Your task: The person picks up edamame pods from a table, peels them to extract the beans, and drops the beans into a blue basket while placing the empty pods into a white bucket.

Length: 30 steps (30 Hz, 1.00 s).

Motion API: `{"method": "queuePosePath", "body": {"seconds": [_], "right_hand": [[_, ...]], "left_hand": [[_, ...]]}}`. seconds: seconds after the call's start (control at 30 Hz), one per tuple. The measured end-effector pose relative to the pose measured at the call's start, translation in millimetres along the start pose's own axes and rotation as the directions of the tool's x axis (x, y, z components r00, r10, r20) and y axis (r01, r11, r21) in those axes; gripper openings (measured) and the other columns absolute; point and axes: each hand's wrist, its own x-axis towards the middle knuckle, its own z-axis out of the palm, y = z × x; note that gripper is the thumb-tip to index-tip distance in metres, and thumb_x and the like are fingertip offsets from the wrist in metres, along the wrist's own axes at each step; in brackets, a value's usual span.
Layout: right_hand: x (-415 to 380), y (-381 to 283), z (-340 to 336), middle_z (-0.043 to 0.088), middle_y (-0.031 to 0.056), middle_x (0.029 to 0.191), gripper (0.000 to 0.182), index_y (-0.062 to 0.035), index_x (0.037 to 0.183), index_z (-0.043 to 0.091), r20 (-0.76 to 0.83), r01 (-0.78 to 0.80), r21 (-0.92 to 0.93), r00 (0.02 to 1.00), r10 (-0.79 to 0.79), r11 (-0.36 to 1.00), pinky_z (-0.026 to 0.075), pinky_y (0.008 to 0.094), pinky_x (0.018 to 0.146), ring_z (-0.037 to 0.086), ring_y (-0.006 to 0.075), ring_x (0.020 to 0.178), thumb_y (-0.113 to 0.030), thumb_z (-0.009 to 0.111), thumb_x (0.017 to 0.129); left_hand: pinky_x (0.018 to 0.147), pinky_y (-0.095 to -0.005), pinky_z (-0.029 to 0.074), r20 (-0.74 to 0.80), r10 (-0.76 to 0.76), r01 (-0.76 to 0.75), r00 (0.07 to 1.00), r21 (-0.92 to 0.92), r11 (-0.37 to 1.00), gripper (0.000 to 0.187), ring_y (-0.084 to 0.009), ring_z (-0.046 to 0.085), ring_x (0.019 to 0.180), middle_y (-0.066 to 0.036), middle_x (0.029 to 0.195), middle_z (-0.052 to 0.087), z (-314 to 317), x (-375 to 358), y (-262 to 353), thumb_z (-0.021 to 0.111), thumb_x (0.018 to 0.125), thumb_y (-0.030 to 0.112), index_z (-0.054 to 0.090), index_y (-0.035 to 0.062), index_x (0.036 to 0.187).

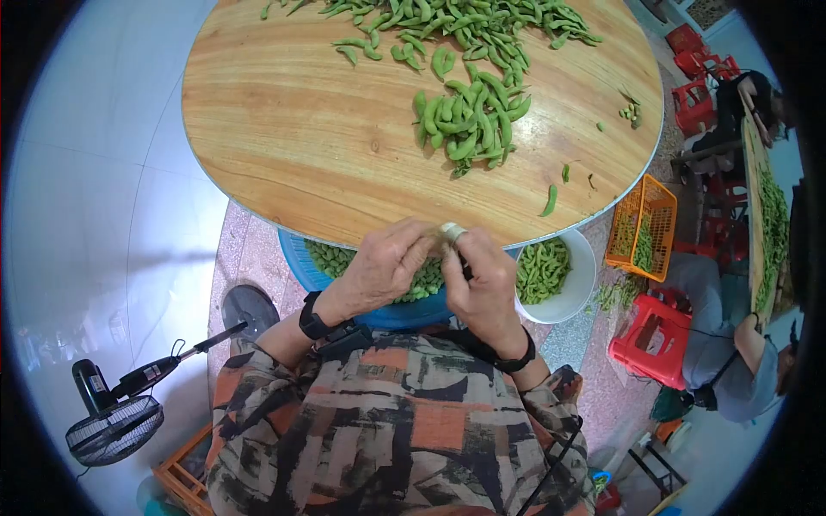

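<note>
My left hand (385, 267) and my right hand (483, 279) meet at the near edge of the round wooden table (292, 146), fingertips pinched close together. What lies between the fingertips is too small to make out. A pale wrap covers one fingertip of my right hand. Below my hands, a blue basin (297, 262) holds shelled green beans (325, 256). Right of it stands a white bucket (585, 273) with green pods (542, 271). On the table, a small heap of pods (469, 120) lies in front of a larger pile (465, 24).
An orange crate (644, 228) with pods stands on the floor at right, near a red stool (651, 340). Two other people sit at another table (757, 172) on the far right. A black fan (114, 430) stands at lower left.
</note>
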Motion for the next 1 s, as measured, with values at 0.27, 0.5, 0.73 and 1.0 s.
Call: {"method": "queuePosePath", "body": {"seconds": [0.27, 0.5, 0.73, 1.0], "right_hand": [[-5, 5, -23, 0.059, 0.0137, 0.078, 0.023, 0.0042, 0.103, 0.064, 0.007, -0.079, -0.007, 0.997, 0.079, 0.997, 0.048, 0.0328, 0.058, 0.063, 0.0273, 0.068, 0.008, 0.061, 0.08], [-49, 62, -150, 0.065, 0.0194, 0.079, 0.02, 0.0025, 0.101, 0.067, 0.31, -0.232, -0.34, 0.888, 0.341, 0.911, 0.051, 0.0393, 0.065, 0.065, 0.0339, 0.07, 0.002, 0.058, 0.083], [-50, 68, -161, 0.067, 0.0228, 0.078, 0.022, 0.0034, 0.104, 0.066, 0.025, -0.354, -0.577, 0.893, 0.45, 0.735, 0.052, 0.0404, 0.069, 0.068, 0.0358, 0.073, -0.001, 0.059, 0.084], [10, 34, -80, 0.07, 0.015, 0.079, 0.02, 0.0028, 0.105, 0.068, 0.058, -0.243, -0.063, 0.967, 0.247, 0.968, 0.051, 0.0307, 0.063, 0.069, 0.0212, 0.069, 0.0, 0.06, 0.087]], "left_hand": [[0.068, -0.0334, 0.051, 0.309, -0.19, 0.259, 0.932, -0.197, 0.946, 0.026, -0.029, 0.066, 0.075, -0.015, 0.084, 0.067, -22, -7, 10, 0.06, 0.091, 0.012, 0.061, 0.0002, 0.114], [0.065, -0.0348, 0.051, -0.064, 0.041, -0.016, 0.997, 0.347, 0.938, 0.02, -0.0261, 0.067, 0.07, -0.015, 0.081, 0.069, -47, 67, -7, 0.067, 0.087, 0.017, 0.069, -0.0004, 0.097], [0.062, -0.0349, 0.049, -0.108, -0.129, 0.16, 0.986, 0.355, 0.921, 0.022, -0.0249, 0.063, 0.067, -0.016, 0.074, 0.065, -48, 131, -33, 0.069, 0.084, 0.02, 0.067, -0.0012, 0.088], [0.059, -0.0313, 0.05, -0.164, -0.121, 0.121, 0.979, -0.014, 0.993, 0.016, -0.0164, 0.064, 0.068, -0.01, 0.079, 0.067, -47, 98, -37, 0.061, 0.086, 0.009, 0.066, -0.0018, 0.095]]}}
